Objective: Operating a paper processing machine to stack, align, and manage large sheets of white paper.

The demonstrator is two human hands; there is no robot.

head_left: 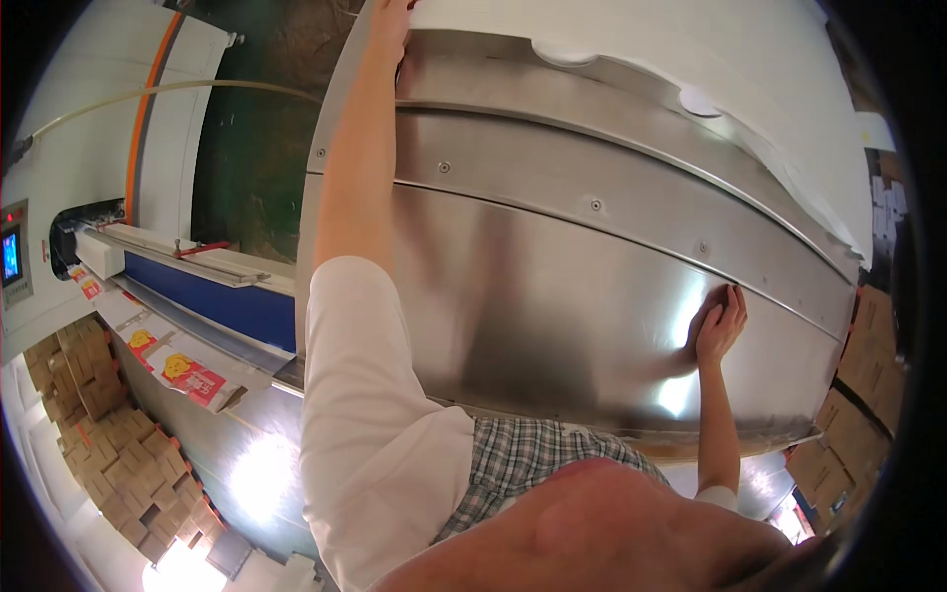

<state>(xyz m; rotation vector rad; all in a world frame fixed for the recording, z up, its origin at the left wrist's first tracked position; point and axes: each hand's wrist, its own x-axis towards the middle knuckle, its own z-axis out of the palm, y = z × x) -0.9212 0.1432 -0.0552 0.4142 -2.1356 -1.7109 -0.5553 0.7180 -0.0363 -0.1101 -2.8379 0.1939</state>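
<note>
A broad stainless steel worktop with long seams and screws fills the middle. Across its far part lies a large white sheet, its near edge wavy with two rounded notches. My left arm stretches far forward, and my left hand is at the sheet's left end; the top of the picture cuts off most of its fingers, so its grip is unclear. Lower right, my right hand rests on bare steel, fingers extended and slightly bent, nothing in it, just short of a seam.
To the left, a conveyor with a blue belt runs from a white machine with a small lit screen. Red and white printed packages lie along it. Cardboard cartons are stacked lower left and at right.
</note>
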